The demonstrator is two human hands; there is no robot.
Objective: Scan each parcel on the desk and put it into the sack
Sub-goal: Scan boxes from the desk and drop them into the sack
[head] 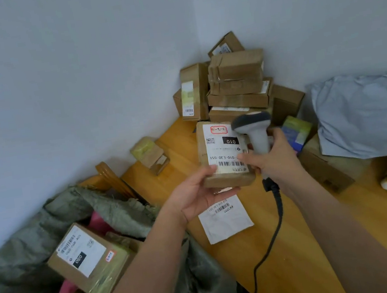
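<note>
I see some boxes already in the sack (122,214); left hand (195,196) grips a parcel (224,156), right hand (274,156) grips the scanner (255,129), and many parcels (235,82) wait beyond it.

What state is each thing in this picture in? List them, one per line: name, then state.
Left hand: grips the held parcel from below.
Right hand: holds the scanner and touches the parcel.
Held parcel: lifted above the desk, label up.
Scanner: upright, cabled.
Sack: open, boxes inside.
Parcel pile: stacked in the corner.
</note>
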